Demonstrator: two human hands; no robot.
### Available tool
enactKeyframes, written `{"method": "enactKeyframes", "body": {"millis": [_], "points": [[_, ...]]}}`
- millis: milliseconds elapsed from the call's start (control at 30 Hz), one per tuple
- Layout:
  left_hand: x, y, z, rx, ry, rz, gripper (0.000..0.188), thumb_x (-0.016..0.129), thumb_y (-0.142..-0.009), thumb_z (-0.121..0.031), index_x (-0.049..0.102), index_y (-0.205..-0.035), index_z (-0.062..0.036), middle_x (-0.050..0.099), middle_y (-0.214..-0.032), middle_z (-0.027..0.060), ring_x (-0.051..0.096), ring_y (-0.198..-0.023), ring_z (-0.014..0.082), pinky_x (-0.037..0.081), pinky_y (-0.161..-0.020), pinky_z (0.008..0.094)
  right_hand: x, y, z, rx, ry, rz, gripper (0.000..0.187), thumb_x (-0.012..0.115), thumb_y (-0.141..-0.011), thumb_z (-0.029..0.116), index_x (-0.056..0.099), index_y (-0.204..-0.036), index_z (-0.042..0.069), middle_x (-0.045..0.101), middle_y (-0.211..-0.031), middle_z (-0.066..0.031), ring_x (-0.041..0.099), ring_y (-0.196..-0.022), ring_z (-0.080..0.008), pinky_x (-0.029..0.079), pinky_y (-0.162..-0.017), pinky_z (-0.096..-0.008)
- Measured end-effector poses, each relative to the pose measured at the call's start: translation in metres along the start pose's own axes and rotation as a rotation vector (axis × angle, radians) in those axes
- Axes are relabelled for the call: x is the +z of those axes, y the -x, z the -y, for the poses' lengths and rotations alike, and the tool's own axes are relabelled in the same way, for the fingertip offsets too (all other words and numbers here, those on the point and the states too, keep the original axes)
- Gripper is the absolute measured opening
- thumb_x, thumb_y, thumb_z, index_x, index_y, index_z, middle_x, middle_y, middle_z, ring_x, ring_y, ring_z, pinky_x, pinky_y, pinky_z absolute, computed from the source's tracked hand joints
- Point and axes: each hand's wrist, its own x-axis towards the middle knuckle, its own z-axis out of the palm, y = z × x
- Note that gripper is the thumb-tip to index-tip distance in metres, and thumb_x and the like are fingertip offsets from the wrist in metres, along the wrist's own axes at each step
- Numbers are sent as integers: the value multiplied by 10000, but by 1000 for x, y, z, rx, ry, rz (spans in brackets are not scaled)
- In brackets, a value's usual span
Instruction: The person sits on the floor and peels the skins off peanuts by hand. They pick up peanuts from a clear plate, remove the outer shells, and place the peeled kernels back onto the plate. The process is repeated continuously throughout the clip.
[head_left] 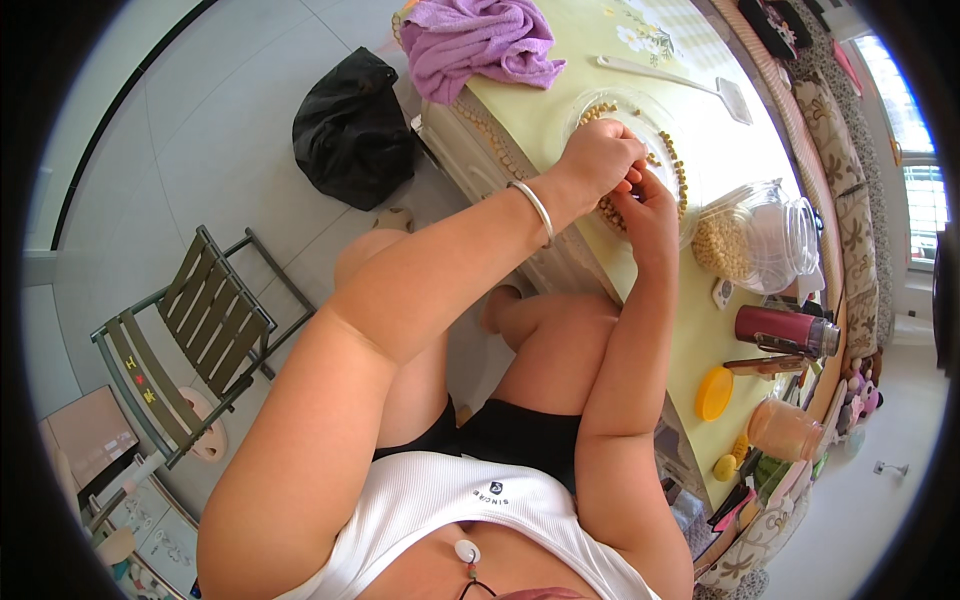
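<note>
Your left hand [600, 160] and right hand [654, 210] meet, closed, over beans [681, 178] in a clear dish [622, 98] at two o'clock; what they grip, I cannot tell. Your worktop [540, 125] bears a purple towel [480, 45] at twelve; a chair [217, 312] stands on tiled floor [225, 80] at nine.

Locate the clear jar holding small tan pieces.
In the head view, right of centre, the clear jar sits on the pale-yellow table between the clear round dish and the dark-red cylindrical bottle.
</note>
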Motion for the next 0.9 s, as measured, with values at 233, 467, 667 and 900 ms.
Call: {"method": "enactKeyframes", "body": {"millis": [233,467,667,900], "points": [[7,-7,10,104,-78,-51,115,602,-828,-124,603,-869,-17,611,-776,47,561,-666,118,467,-574,264,1,0,-3,11,-42,-18,177,648,-813,77,655,-978,13,649,-808,-11,548,-709,-60,449,-643,-227],[5,-6,11,107,-98,-52,99,611,-829,-118,603,-862,-25,608,-778,47,564,-659,113,471,-567,256,0,1,-1,27,-66,-4,154,647,-817,81,654,-959,22,632,-792,5,533,-699,-46,430,-617,-213],[4,-5,11,119,-93,-39,102,608,-848,-126,597,-862,-26,603,-784,46,567,-659,114,477,-563,255,1,2,5,39,-26,-7,149,638,-820,72,657,-959,21,630,-787,8,535,-698,-45,426,-614,-211],[4,-5,12,133,-115,-44,107,605,-848,-122,593,-880,-21,602,-798,53,568,-663,116,477,-549,260,1,2,4,42,-44,-10,150,637,-823,67,660,-961,15,636,-798,5,542,-707,-47,434,-621,-214]]}}
